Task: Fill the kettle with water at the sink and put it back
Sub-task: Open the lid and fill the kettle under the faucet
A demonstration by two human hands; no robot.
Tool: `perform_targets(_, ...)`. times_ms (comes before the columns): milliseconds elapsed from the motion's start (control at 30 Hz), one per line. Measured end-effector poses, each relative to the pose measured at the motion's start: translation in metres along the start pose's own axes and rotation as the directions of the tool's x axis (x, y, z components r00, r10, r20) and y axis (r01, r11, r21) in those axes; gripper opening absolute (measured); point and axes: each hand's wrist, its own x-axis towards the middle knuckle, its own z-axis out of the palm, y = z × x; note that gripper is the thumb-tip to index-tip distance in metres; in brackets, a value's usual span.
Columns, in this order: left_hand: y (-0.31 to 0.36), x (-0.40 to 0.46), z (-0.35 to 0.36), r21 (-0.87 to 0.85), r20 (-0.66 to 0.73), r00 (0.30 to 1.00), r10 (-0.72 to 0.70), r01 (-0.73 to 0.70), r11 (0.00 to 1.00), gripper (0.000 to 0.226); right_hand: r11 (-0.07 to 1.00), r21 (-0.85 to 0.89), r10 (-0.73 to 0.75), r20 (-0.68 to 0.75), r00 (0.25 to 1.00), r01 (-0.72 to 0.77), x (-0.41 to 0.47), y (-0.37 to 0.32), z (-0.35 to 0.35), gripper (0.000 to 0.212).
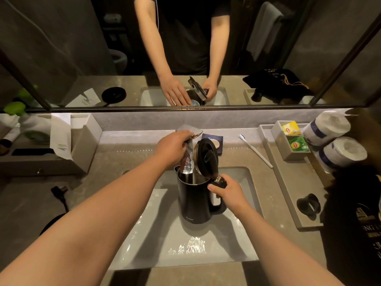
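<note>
A black electric kettle (194,201) stands upright in the white sink (245,178), its lid (207,156) hinged open. My right hand (225,190) grips the kettle's handle at the top. My left hand (175,146) rests on the chrome faucet's lever (188,129). The faucet spout (187,162) slopes down into the kettle's mouth, and water runs from it into the kettle. The kettle's round black base (51,223) with its cord and plug (58,191) lies on the counter to the left, partly behind my left arm.
A soap dish (216,141) sits behind the kettle. A white toothbrush (255,150) lies to the right. A grey tray (288,182) holds tea bags, a black cup (308,205) and toilet rolls (327,125). A tissue box (82,141) stands at left; a mirror above.
</note>
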Motion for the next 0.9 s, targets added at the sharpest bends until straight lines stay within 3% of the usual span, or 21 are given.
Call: perform_targets(900, -0.001, -0.011, 0.002, -0.018, 0.113, 0.993, -0.042, 0.044, 0.999, 0.06, 1.0, 0.018, 0.007, 0.006, 1.0, -0.007, -0.002, -0.004, 0.005, 0.023)
